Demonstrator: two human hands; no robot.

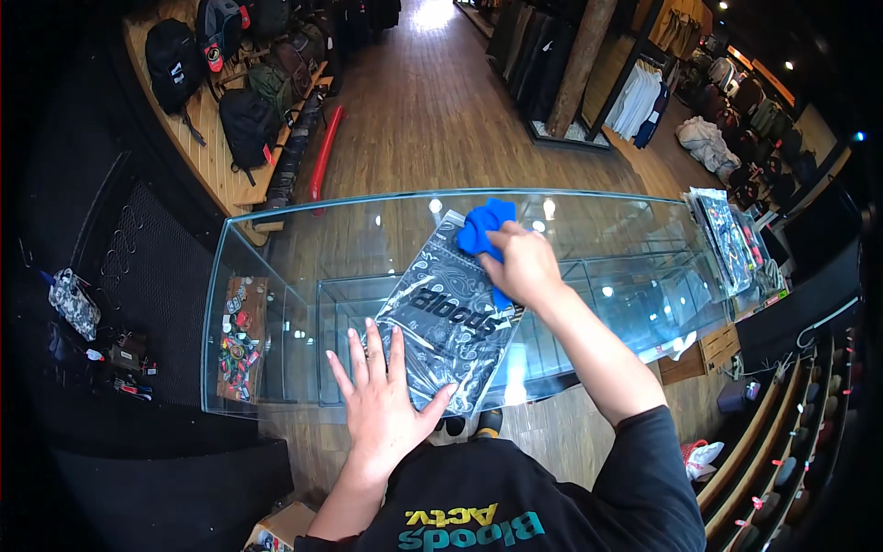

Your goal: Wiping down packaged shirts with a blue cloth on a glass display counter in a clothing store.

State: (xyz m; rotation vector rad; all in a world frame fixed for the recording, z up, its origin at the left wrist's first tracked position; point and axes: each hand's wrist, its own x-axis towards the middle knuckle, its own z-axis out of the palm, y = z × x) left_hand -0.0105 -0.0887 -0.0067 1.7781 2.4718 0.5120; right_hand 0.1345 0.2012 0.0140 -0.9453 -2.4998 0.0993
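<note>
A clear plastic bag (441,317) with a dark paisley pattern and black lettering lies aslant on the glass counter (589,235). My left hand (382,396) presses on the bag's near left edge, fingers spread and flat. At the bag's far right corner my right hand (522,262) is closed round a bright blue cloth (485,227). The cloth is bunched against the bag's top end, and a strip of it hangs below my fingers. My right palm and part of the bag's right edge are hidden under my hand and forearm.
Packaged goods (722,239) are stacked at the counter's right end. Small colourful items (241,345) sit inside the case at left. Backpacks (248,124) hang on a wooden wall at far left, near a red tube (326,152). Clothes racks (635,101) stand beyond.
</note>
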